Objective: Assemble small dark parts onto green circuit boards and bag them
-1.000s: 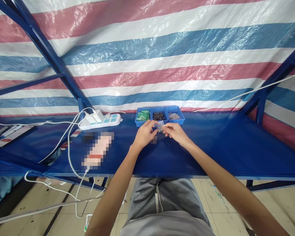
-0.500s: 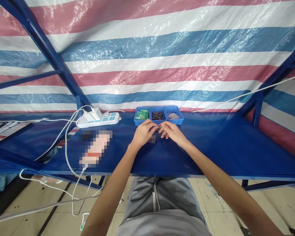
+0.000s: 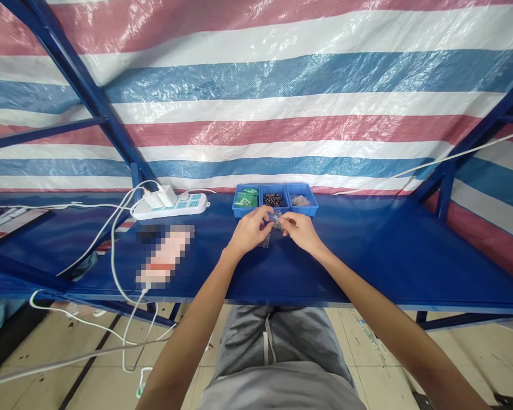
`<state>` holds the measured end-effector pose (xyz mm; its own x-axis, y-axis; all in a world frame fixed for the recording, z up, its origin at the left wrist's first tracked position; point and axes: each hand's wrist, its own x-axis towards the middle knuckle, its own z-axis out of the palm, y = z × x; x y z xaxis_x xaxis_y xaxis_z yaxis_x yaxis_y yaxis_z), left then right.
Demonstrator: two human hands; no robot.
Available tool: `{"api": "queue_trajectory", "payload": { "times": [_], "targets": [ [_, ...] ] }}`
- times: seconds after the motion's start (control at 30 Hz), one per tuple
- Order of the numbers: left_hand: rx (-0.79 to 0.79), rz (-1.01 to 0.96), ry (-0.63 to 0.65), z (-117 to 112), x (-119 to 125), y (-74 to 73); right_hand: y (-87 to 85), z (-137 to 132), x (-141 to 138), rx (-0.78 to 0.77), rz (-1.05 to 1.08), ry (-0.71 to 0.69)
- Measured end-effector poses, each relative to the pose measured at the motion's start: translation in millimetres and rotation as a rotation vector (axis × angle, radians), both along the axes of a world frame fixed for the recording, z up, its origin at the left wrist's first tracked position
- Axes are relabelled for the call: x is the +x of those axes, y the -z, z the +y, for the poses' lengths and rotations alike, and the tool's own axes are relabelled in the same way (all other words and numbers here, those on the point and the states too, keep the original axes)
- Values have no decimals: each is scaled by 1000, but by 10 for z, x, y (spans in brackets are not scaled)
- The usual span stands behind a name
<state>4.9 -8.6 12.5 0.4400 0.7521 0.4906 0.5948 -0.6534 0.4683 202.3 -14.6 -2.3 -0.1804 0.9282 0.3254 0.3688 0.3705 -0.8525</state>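
Observation:
My left hand (image 3: 248,230) and my right hand (image 3: 300,230) meet over the blue table (image 3: 380,250), both pinching a small clear plastic bag (image 3: 276,219) held between them. A second small clear bag (image 3: 265,241) lies on the table just under my left hand. Right behind my hands stands a blue three-part tray (image 3: 275,199): green pieces on the left, dark small parts in the middle, clear bags on the right.
A white power strip (image 3: 171,206) with plugs and white cables sits to the left, with a blurred-out object (image 3: 165,256) in front of it. Flat items lie at the far left edge. A striped tarp hangs behind; blue frame posts stand at both sides.
My hands dropped toward the table half a second ago and have risen again, with the small bag showing between the fingertips. The view has shifted slightly.

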Motion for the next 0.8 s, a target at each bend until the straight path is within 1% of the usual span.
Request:
{"api": "queue_trajectory", "payload": {
  "times": [0.1, 0.2, 0.3, 0.4, 0.57, 0.67, 0.8],
  "targets": [
    [26, 15, 37, -2, -7, -7, -10, 8, 5, -32, 35, 15],
    [33, 70, 53, 0, -8, -2, -12, 7, 8, -124, 153, -17],
    [44, 111, 5, 2, 1, 17, -13, -8, 7, -207, 266, -68],
    [98, 92, -52, 8, 11, 38, -17, -23, 1, -244, 299, -96],
    [163, 25, -99, 28, 0, 45, -2, -17, -12, -225, 261, -103],
    [124, 26, -62, 37, -8, 44, 20, 0, -5, -171, 153, -118],
    [65, 27, -32, 38, 5, 45, 25, 20, 20, -100, 68, -77]
  ]
}}
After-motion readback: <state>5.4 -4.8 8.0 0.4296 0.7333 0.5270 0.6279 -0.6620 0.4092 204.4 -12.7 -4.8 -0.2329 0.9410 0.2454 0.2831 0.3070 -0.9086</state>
